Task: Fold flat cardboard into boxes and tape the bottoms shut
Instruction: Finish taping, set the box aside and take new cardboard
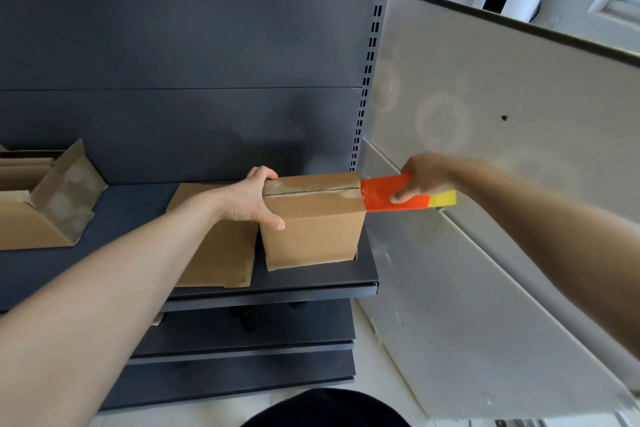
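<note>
Centrally, on the dark shelf (194, 292), the folded box (311, 229) is stood with its taped seam (311, 189) uppermost, long axis run left to right across the frame. A flat cardboard sheet (214, 253) is laid just left of it. The box's left end is clamped by the left hand (252, 199), presumably to steady it, while the orange tape dispenser (384, 196) (yellow at its outer end) is gripped by the right hand (427, 177) at the box's right edge, pointed along the seam.

Two boxes (311, 222) (31, 222), two hands (252, 201) (427, 180), one tool (382, 198)
</note>
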Demonstrator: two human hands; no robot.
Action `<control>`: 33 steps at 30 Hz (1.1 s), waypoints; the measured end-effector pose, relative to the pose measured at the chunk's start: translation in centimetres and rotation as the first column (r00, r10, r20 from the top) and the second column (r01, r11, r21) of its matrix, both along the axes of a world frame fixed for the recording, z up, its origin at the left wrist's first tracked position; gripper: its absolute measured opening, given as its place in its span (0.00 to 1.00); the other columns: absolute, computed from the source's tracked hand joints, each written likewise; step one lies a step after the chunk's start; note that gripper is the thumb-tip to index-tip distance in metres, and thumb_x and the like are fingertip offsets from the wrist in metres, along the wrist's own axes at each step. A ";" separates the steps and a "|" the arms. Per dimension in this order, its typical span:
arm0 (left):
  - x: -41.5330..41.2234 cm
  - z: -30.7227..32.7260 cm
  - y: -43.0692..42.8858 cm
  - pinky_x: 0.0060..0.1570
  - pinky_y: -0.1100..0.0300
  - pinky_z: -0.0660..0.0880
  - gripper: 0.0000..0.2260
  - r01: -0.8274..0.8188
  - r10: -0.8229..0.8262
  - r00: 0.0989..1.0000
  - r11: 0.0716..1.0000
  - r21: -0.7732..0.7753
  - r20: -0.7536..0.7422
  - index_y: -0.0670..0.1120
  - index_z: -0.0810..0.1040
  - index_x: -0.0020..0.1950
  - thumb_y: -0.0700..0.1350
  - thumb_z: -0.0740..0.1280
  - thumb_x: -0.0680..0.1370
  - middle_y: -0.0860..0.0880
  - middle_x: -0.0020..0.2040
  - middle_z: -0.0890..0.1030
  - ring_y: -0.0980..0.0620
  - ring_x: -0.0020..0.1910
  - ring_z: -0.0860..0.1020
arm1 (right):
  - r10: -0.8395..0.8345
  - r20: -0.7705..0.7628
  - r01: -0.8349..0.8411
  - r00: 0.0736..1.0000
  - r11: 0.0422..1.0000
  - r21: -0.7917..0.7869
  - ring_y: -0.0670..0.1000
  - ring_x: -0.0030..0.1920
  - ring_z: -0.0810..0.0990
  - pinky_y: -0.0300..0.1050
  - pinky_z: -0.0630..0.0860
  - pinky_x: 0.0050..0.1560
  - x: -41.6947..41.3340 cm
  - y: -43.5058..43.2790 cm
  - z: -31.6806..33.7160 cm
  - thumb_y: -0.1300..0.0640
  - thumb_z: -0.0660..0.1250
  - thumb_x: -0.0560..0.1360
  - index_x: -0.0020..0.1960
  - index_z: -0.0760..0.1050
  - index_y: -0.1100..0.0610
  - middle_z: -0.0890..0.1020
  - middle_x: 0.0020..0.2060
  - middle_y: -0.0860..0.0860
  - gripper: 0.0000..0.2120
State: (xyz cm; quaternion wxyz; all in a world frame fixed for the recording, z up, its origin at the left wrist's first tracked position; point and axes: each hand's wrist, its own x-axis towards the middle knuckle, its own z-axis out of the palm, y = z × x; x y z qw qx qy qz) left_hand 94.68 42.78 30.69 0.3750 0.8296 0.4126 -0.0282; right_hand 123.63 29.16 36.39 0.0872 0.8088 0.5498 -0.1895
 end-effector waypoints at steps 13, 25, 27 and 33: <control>0.2 0.1 -1.7 0.60 0.55 0.71 0.43 0.023 -0.024 1.000 1.000 -0.003 -0.011 0.53 0.56 0.71 0.50 0.78 0.64 0.53 0.64 0.60 0.50 0.61 0.68 | 0.236 0.335 -0.223 0.912 0.972 -0.076 0.57 0.59 0.77 0.45 0.71 0.53 -3.5 0.3 -3.2 0.40 0.66 0.73 0.63 0.75 0.53 0.79 0.57 0.52 0.24; -0.4 0.5 -1.8 0.57 0.58 0.70 0.44 -0.013 0.012 0.999 1.000 -0.009 -0.051 0.56 0.54 0.71 0.52 0.78 0.65 0.56 0.64 0.59 0.53 0.60 0.68 | -0.055 -0.208 0.073 0.977 0.994 0.082 0.54 0.49 0.73 0.45 0.69 0.50 1.8 6.0 -8.6 0.47 0.70 0.72 0.50 0.73 0.51 0.75 0.46 0.51 0.12; -0.6 0.6 -2.0 0.57 0.59 0.70 0.44 -0.012 0.012 0.998 1.000 -0.004 -0.062 0.55 0.53 0.72 0.51 0.78 0.65 0.56 0.64 0.59 0.53 0.60 0.68 | -0.014 -0.120 0.026 0.993 0.995 0.096 0.54 0.54 0.72 0.48 0.66 0.57 0.6 6.9 -10.0 0.49 0.68 0.72 0.46 0.71 0.48 0.75 0.46 0.49 0.07; -1.5 0.6 -2.1 0.60 0.57 0.71 0.45 -0.067 0.063 0.995 0.997 -0.043 -0.076 0.57 0.52 0.72 0.51 0.78 0.65 0.59 0.64 0.58 0.52 0.60 0.69 | -0.019 -0.163 0.057 0.986 0.972 0.230 0.60 0.66 0.69 0.50 0.67 0.63 -1.9 9.8 -13.8 0.62 0.63 0.75 0.64 0.76 0.53 0.76 0.61 0.57 0.18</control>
